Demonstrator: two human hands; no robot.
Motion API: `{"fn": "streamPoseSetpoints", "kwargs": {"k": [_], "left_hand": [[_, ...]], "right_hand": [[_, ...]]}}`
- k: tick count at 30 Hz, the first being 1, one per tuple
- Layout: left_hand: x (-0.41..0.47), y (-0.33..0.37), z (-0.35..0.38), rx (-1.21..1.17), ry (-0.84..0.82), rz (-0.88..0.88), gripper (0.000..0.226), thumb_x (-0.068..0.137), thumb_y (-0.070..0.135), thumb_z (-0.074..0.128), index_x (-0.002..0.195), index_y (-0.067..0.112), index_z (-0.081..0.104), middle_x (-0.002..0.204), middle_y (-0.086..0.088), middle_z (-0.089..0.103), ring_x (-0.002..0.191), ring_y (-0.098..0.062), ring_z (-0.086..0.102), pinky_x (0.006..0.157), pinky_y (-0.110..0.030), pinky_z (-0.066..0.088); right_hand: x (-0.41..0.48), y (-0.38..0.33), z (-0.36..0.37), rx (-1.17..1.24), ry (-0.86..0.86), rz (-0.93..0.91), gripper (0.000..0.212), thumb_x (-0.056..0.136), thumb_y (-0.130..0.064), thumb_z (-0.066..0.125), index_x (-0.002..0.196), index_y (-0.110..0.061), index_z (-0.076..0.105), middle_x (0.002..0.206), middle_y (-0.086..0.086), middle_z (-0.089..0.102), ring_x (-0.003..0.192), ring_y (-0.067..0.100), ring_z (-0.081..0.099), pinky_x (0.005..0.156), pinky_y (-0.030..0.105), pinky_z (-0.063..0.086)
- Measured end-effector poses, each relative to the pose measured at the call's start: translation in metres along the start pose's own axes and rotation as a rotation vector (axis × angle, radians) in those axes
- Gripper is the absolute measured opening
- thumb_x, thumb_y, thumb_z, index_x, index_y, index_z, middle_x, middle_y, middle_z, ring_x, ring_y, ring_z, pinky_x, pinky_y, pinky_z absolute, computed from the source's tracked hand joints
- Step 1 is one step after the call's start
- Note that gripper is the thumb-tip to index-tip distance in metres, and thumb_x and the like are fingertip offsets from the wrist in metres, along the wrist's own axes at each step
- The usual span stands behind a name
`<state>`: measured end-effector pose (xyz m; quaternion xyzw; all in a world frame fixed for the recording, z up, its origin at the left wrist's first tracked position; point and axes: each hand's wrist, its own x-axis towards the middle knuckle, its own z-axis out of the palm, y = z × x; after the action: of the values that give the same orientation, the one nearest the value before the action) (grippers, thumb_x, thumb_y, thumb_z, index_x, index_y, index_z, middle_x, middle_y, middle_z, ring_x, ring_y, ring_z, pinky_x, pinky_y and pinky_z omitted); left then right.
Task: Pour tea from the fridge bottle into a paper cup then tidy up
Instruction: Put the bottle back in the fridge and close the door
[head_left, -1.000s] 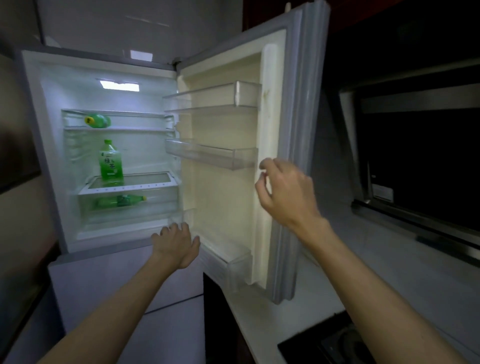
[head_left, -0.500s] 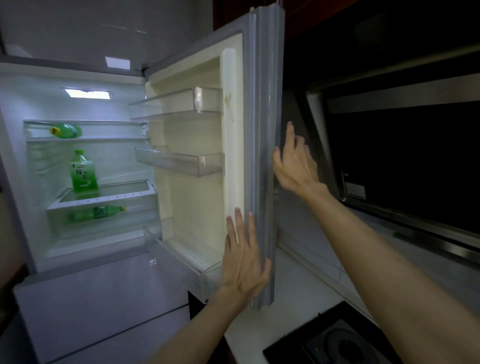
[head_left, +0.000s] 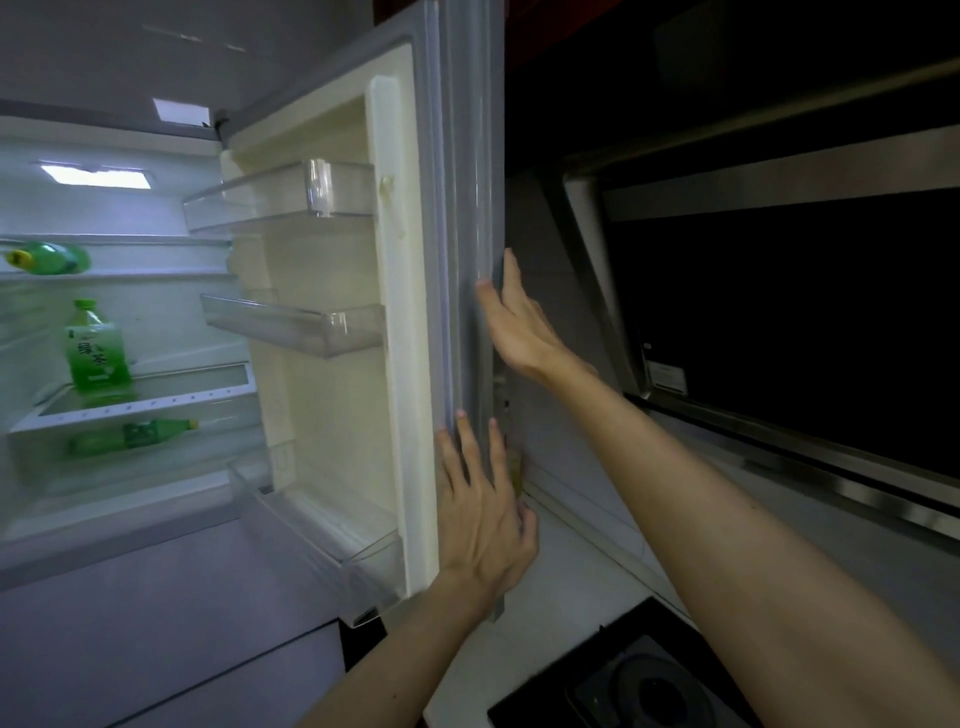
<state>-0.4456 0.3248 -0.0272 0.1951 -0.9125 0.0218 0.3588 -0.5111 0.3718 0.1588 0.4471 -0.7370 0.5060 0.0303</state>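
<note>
The fridge stands open, its door (head_left: 415, 312) swung out to the right. An upright green tea bottle (head_left: 95, 347) stands on the middle shelf at the left. A second green bottle (head_left: 49, 258) lies on the shelf above it, and a third (head_left: 135, 435) lies in the drawer below. My left hand (head_left: 485, 509) rests with straight fingers on the lower outer edge of the door. My right hand (head_left: 514, 322) presses flat against the door's outer side, higher up. No paper cup is in view.
Clear door racks (head_left: 291, 195) hold nothing. A white counter (head_left: 550, 587) runs right of the fridge, with a black hob (head_left: 639, 680) at the bottom. A dark range hood (head_left: 779, 322) hangs at the right. The lower fridge door (head_left: 156, 613) is closed.
My left hand left the fridge's lower front and came to the door's edge. My right hand went from the inner edge round to the door's outer side. The view shifted right.
</note>
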Motion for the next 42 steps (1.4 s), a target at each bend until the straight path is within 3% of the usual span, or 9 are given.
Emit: {"fn": "streamPoseSetpoints", "kwargs": {"k": [6, 8, 11, 15, 17, 21, 31, 38, 42], "left_hand": [[-0.009, -0.009, -0.006, 0.010, 0.049, -0.055, 0.095, 0.074, 0.041, 0.045, 0.154, 0.002, 0.010, 0.156, -0.034, -0.005, 0.145, -0.050, -0.006, 0.116, -0.060, 0.018], [-0.015, -0.015, -0.008, 0.013, 0.071, -0.075, 0.095, 0.072, 0.039, 0.049, 0.153, 0.001, 0.014, 0.156, -0.035, -0.003, 0.144, -0.051, -0.004, 0.116, -0.061, 0.016], [-0.027, -0.030, -0.016, 0.023, 0.092, -0.097, 0.095, 0.071, 0.036, 0.054, 0.152, 0.000, 0.018, 0.155, -0.036, -0.001, 0.144, -0.052, -0.003, 0.115, -0.061, 0.016], [-0.044, -0.056, -0.030, 0.022, 0.130, -0.122, 0.094, 0.071, 0.034, 0.055, 0.151, 0.000, 0.020, 0.155, -0.035, 0.000, 0.145, -0.051, -0.003, 0.115, -0.060, 0.017], [-0.052, -0.068, -0.038, 0.023, 0.142, -0.142, 0.094, 0.072, 0.034, 0.055, 0.151, -0.001, 0.020, 0.155, -0.036, 0.000, 0.145, -0.051, -0.002, 0.114, -0.061, 0.021], [-0.070, -0.098, -0.056, 0.020, 0.166, -0.189, 0.092, 0.074, 0.036, 0.051, 0.151, -0.003, 0.019, 0.155, -0.036, 0.000, 0.145, -0.051, -0.001, 0.112, -0.062, 0.025], [-0.106, -0.195, -0.102, 0.033, 0.241, -0.264, 0.091, 0.079, 0.034, 0.050, 0.150, -0.008, 0.012, 0.156, -0.035, 0.000, 0.146, -0.048, 0.000, 0.112, -0.059, 0.028], [-0.123, -0.275, -0.129, -0.068, 0.250, -0.351, 0.097, 0.080, 0.038, 0.043, 0.150, -0.007, -0.007, 0.159, -0.023, -0.013, 0.149, -0.036, -0.012, 0.121, -0.051, 0.012], [-0.127, -0.318, -0.144, -0.137, 0.248, -0.368, 0.099, 0.078, 0.041, 0.039, 0.148, 0.000, -0.018, 0.159, -0.014, -0.024, 0.148, -0.026, -0.020, 0.122, -0.039, -0.004]], "right_hand": [[0.006, -0.008, 0.004, -0.060, 0.000, -0.078, 0.062, 0.105, -0.046, 0.025, 0.156, -0.024, -0.003, 0.157, 0.013, 0.031, 0.138, 0.028, 0.041, 0.115, 0.046, 0.030], [0.007, -0.015, 0.012, -0.092, 0.020, -0.145, 0.054, 0.105, -0.045, 0.027, 0.151, -0.021, 0.015, 0.126, 0.017, 0.061, 0.102, 0.026, 0.065, 0.095, 0.053, 0.051], [0.007, -0.027, 0.029, -0.052, 0.078, -0.222, 0.034, 0.104, -0.043, 0.031, 0.125, -0.017, 0.039, 0.097, 0.016, 0.065, 0.073, 0.025, 0.062, 0.071, 0.058, 0.053], [0.005, -0.044, 0.061, -0.058, 0.167, -0.328, 0.056, 0.099, -0.053, 0.029, 0.141, -0.016, 0.031, 0.104, 0.004, 0.066, 0.083, 0.022, 0.066, 0.076, 0.051, 0.055], [0.001, -0.054, 0.079, -0.026, 0.177, -0.380, 0.065, 0.099, -0.051, 0.030, 0.151, -0.015, 0.018, 0.125, 0.008, 0.061, 0.104, 0.022, 0.064, 0.089, 0.049, 0.053], [-0.006, -0.083, 0.117, 0.067, 0.194, -0.490, 0.072, 0.099, -0.042, 0.037, 0.155, -0.007, 0.008, 0.159, 0.011, 0.025, 0.145, 0.022, 0.029, 0.117, 0.048, 0.028], [-0.004, -0.176, 0.206, 0.168, 0.183, -0.740, 0.092, 0.083, 0.003, 0.053, 0.154, -0.001, -0.005, 0.163, 0.014, -0.008, 0.151, 0.020, -0.005, 0.119, 0.019, -0.003], [-0.001, -0.220, 0.276, 0.101, 0.084, -0.802, 0.089, 0.090, -0.010, 0.055, 0.154, -0.002, -0.006, 0.163, 0.012, -0.008, 0.151, 0.022, -0.003, 0.124, 0.035, 0.003], [0.017, -0.231, 0.314, 0.032, 0.057, -0.855, 0.072, 0.101, -0.027, 0.040, 0.155, -0.008, -0.003, 0.164, 0.009, -0.007, 0.151, 0.021, -0.005, 0.123, 0.046, 0.005]]}}
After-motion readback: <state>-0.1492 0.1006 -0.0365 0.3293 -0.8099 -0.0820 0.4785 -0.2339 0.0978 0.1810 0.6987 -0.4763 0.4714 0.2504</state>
